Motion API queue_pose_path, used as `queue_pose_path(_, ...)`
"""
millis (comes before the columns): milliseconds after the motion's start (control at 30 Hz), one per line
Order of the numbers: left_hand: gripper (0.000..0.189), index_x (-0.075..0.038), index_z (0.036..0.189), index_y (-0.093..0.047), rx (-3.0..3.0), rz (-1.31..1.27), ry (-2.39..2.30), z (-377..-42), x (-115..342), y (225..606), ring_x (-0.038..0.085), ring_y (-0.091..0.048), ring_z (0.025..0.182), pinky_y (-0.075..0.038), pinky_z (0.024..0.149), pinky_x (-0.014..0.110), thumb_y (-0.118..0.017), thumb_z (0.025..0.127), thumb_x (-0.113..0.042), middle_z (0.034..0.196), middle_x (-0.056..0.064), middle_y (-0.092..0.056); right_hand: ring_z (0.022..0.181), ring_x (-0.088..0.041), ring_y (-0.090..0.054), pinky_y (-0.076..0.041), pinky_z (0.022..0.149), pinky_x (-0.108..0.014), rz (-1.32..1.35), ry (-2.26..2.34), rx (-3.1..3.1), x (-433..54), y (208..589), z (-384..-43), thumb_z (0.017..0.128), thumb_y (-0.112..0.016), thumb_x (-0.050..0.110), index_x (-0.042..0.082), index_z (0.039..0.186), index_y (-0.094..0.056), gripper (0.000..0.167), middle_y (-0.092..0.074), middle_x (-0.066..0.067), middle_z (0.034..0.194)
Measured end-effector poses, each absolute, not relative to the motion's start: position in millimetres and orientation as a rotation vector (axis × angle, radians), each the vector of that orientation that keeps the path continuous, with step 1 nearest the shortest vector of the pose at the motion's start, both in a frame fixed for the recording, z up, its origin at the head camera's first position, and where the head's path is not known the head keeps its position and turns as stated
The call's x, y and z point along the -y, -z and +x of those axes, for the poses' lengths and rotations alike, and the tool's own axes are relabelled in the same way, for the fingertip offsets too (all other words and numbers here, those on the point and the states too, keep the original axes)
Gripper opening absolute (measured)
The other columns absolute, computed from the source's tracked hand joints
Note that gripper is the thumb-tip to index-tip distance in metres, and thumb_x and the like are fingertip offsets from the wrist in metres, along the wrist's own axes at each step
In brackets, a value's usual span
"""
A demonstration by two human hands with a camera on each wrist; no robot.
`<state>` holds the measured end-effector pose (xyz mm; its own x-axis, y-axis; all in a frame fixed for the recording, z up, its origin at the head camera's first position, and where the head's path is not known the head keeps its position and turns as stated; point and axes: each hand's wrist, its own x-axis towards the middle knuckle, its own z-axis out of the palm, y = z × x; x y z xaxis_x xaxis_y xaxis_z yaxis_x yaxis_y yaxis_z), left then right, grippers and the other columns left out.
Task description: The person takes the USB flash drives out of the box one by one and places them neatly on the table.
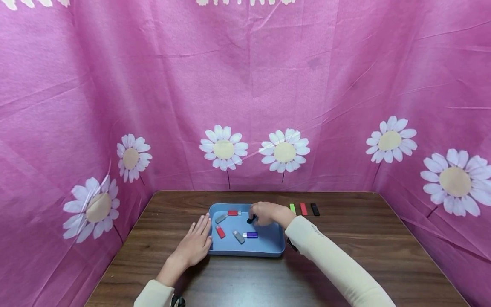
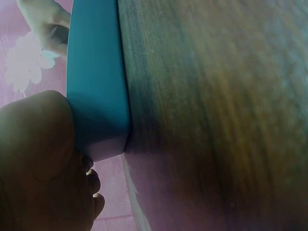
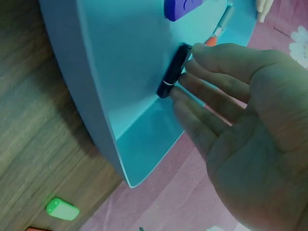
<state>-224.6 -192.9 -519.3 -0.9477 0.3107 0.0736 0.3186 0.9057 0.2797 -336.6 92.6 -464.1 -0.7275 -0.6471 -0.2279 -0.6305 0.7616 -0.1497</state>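
A blue tray (image 1: 245, 254) holds several USB sticks. My right hand (image 1: 264, 213) reaches over the tray's right part, fingers bent. Its fingertips pinch a black USB stick (image 3: 173, 72) with a thin pale ring near one end, close over the tray floor. My left hand (image 1: 194, 243) lies against the tray's left side, fingers extended along the wall. Also in the tray are a red USB stick (image 1: 233, 213) at the back, a grey one (image 1: 221, 218), another red one (image 1: 220, 232), a second grey one (image 1: 238, 236) and a purple one (image 1: 252, 235).
Right of the tray, a green USB stick (image 1: 293, 208), a red one (image 1: 303, 209) and a black one (image 1: 315, 209) form a row on the dark wooden table (image 1: 345, 247). A pink curtain (image 1: 249, 85) with daisies surrounds the table's back and sides.
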Motion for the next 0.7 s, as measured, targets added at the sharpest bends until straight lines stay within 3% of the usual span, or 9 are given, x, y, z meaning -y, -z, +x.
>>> queue_pose_path(133, 0.06, 0.008, 0.163, -0.033, 3.039, -0.502, 0.451, -225, 193, 521, 0.04, -0.022, 0.165, -0.022, 0.133, 0.059, -0.046, 0.113, -0.023, 0.176, 0.021, -0.023, 0.097, -0.011, -0.062, -0.06, 0.097, -0.033, -1.062, 0.132, -2.728, -90, 466, -337, 0.1, -0.074, 0.014, 0.012, 0.117, -0.08, 0.019, -0.073, 0.0, 0.116)
queue_pose_path(267, 0.06, 0.008, 0.163, -0.033, 3.037, -0.507, 0.448, -225, 193, 522, 0.04, -0.022, 0.164, -0.022, 0.133, 0.059, -0.046, 0.113, -0.023, 0.176, 0.021, -0.023, 0.082, -0.012, -0.057, -0.056, 0.078, -0.03, -1.057, 0.147, -2.831, -90, 468, -340, 0.1, -0.074, 0.016, 0.01, 0.103, -0.078, 0.008, -0.068, -0.002, 0.098)
queue_pose_path(433, 0.06, 0.008, 0.163, -0.033, 3.033, -0.512, 0.443, -226, 194, 522, 0.04, -0.023, 0.164, -0.022, 0.133, 0.059, -0.046, 0.113, -0.023, 0.176, 0.021, -0.023, 0.072, -0.013, -0.049, -0.042, 0.066, -0.029, -0.965, 0.106, -2.898, -88, 471, -344, 0.099, -0.076, 0.024, 0.013, 0.082, -0.066, 0.023, -0.057, 0.0, 0.082)
queue_pose_path(567, 0.06, 0.007, 0.163, -0.033, 3.032, -0.512, 0.446, -227, 194, 521, 0.039, -0.023, 0.164, -0.022, 0.133, 0.059, -0.046, 0.113, -0.023, 0.176, 0.021, -0.023, 0.076, -0.013, -0.053, -0.051, 0.072, -0.03, -0.927, 0.034, -2.869, -83, 474, -344, 0.099, -0.077, 0.031, 0.013, 0.09, -0.071, 0.021, -0.064, -0.001, 0.09)
queue_pose_path(700, 0.06, 0.008, 0.163, -0.033, 3.038, -0.508, 0.453, -226, 193, 520, 0.04, -0.022, 0.165, -0.022, 0.133, 0.059, -0.046, 0.113, -0.023, 0.176, 0.021, -0.023, 0.095, -0.017, -0.066, -0.06, 0.091, -0.035, -0.935, -0.004, -2.811, -79, 474, -343, 0.098, -0.079, 0.033, 0.014, 0.11, -0.076, 0.023, -0.072, -0.006, 0.121)
